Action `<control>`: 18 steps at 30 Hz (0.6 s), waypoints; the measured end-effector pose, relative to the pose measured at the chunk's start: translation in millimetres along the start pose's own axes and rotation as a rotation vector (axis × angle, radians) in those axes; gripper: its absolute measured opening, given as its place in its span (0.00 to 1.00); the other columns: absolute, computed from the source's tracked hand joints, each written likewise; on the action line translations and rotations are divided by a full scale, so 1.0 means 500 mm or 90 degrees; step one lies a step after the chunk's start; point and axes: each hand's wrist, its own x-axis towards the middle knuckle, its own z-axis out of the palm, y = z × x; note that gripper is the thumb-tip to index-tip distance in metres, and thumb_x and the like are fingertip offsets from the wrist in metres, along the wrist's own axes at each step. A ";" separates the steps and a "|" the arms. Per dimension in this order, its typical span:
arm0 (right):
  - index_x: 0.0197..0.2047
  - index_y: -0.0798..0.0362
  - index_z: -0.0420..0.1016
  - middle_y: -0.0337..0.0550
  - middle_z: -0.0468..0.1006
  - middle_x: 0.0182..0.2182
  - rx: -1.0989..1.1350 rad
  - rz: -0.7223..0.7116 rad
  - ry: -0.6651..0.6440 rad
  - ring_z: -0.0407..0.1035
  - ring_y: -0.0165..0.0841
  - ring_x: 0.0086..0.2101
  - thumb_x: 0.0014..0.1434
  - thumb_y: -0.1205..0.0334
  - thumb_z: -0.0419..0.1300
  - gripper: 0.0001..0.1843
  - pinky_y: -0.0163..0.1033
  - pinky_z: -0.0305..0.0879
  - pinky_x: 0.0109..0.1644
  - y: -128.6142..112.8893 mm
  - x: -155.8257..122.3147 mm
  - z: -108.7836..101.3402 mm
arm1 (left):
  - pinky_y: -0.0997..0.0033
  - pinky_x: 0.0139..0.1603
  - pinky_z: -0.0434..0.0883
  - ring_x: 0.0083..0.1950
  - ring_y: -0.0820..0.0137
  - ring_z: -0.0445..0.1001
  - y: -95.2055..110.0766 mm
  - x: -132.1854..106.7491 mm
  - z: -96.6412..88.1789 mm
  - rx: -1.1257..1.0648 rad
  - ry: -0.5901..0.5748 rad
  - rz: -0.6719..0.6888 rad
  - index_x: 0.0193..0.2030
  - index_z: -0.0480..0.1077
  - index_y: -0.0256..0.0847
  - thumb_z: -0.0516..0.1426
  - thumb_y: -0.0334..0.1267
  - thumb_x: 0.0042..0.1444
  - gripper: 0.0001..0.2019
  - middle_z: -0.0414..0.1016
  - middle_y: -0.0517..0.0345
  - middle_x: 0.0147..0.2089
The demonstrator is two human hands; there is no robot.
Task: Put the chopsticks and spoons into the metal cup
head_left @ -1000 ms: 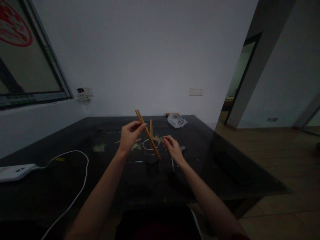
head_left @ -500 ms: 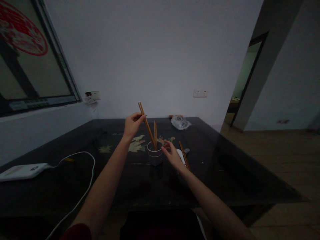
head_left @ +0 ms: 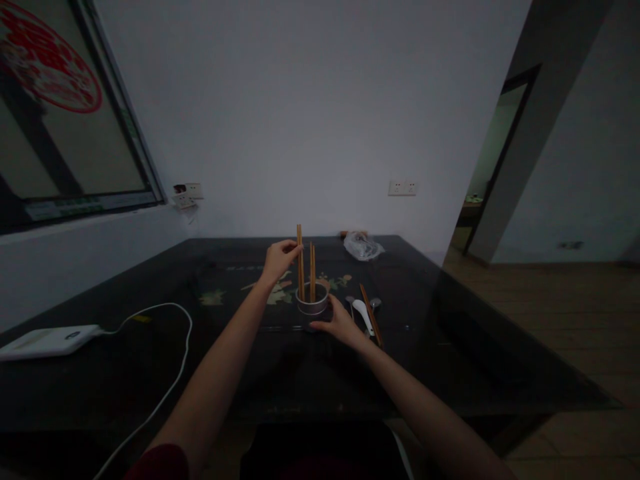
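Observation:
My left hand (head_left: 283, 259) pinches a pair of wooden chopsticks (head_left: 301, 273) near their upper part; they stand almost upright with their lower ends inside a round cup (head_left: 313, 307). Another pair of chopsticks (head_left: 313, 270) stands in the same cup, just to the right. My right hand (head_left: 340, 321) is wrapped round the cup's right side, thumb at the front. Right of that hand lie a white spoon (head_left: 363, 315), more chopsticks (head_left: 371, 313) and metal spoons, one with its bowl (head_left: 375, 303) showing. The cup's inside is too dark to make out.
The dark glossy table (head_left: 240, 380) has a flower pattern under the cup. A crumpled clear plastic bag (head_left: 363, 247) lies at the back by the wall. On the left sits a white power bank (head_left: 50, 342) with a white cable (head_left: 186, 340) running to the front edge.
The chopsticks in my left hand have gone from leaning left to nearly upright and sunk lower in the cup. My right hand has moved from the rim down round the cup's side.

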 end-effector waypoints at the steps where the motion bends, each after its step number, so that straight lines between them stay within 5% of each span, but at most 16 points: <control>1: 0.58 0.54 0.60 0.53 0.69 0.54 -0.005 0.004 -0.004 0.64 0.43 0.54 0.39 0.59 0.72 0.44 0.49 0.57 0.59 0.001 0.000 0.001 | 0.76 0.23 0.67 0.30 0.69 0.73 -0.002 0.000 0.002 0.004 -0.003 -0.007 0.33 0.75 0.34 0.58 0.47 0.47 0.16 0.76 0.53 0.30; 18: 0.54 0.55 0.62 0.54 0.71 0.52 -0.041 0.058 -0.001 0.66 0.43 0.52 0.38 0.58 0.72 0.41 0.49 0.61 0.56 -0.009 -0.004 0.013 | 0.74 0.24 0.72 0.28 0.69 0.74 -0.039 -0.011 0.030 0.000 -0.040 -0.074 0.30 0.75 0.34 0.59 0.42 0.47 0.11 0.77 0.54 0.28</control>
